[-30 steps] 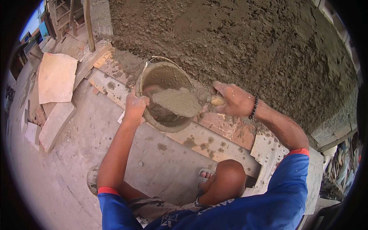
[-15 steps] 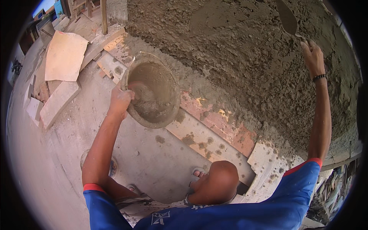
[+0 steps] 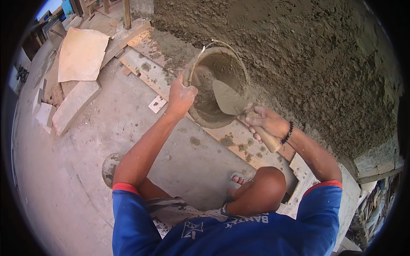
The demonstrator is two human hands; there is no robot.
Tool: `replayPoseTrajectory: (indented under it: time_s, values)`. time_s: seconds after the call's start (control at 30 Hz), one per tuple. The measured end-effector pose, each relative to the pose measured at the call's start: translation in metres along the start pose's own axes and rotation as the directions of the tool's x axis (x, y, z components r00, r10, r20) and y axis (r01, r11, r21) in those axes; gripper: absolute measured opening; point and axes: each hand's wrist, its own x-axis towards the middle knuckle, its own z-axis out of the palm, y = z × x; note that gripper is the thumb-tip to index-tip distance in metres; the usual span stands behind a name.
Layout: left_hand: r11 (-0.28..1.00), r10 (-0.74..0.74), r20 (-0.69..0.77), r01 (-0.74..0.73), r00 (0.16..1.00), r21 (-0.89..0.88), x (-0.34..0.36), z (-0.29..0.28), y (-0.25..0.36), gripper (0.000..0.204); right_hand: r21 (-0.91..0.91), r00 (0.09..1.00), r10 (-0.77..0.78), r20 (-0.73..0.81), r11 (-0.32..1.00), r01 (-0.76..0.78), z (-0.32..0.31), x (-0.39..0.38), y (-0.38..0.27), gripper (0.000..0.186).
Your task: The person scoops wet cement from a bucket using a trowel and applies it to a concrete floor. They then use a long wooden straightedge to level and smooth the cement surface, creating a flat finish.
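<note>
My left hand (image 3: 182, 97) grips the left rim of a mortar-coated bucket (image 3: 217, 121), which is tilted so its inside faces me. Wet grey mortar (image 3: 202, 96) lies in it, and a thin wire handle rises over its far rim. In my right hand (image 3: 270, 121) is the wooden handle of a trowel (image 3: 229, 98). The trowel's leaf-shaped metal blade reaches over the bucket's mouth, its tip inside. Beyond the bucket stands a wall (image 3: 294, 59) covered in rough, wet mortar.
Mortar-spattered boards (image 3: 230, 143) lie along the wall's foot. On the left, a pale bent sheet (image 3: 83, 54) rests near concrete blocks (image 3: 77, 106). A round, mortar-stained container (image 3: 112, 168) stands by my left elbow. Scrap strips (image 3: 378, 209) are piled at the lower right.
My right hand has brought the trowel down from the upper wall into the bucket's mouth. My left hand and the bucket appear further right in view.
</note>
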Motion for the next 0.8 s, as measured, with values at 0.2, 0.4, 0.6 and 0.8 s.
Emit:
replayPoseTrajectory:
  time_s: [0.2,0.4,0.6,0.8]
  values:
    - [0.938,0.324,-0.002,-0.321,0.946,0.133,-0.007,0.009,-0.016,0.051,0.204,0.972,0.012,-0.237,0.978,0.037,0.04,0.051,-0.003,0.025]
    - [0.953,0.277,0.021,-0.278,0.961,0.119,-0.003,0.004,-0.008,0.051,-0.895,0.756,-0.628,-0.185,0.425,0.134,0.044,0.101,-0.007,0.029]
    - [0.992,0.115,0.062,-0.119,0.991,0.053,0.006,-0.005,0.004,0.056,-0.945,0.898,-0.312,0.309,-0.205,0.254,0.038,0.069,-0.002,0.033]
    - [0.964,0.102,0.021,-0.104,0.995,0.244,0.01,-0.004,-0.014,0.055,-0.975,0.869,-0.475,0.14,-0.218,0.038,0.003,0.052,-0.037,0.031]
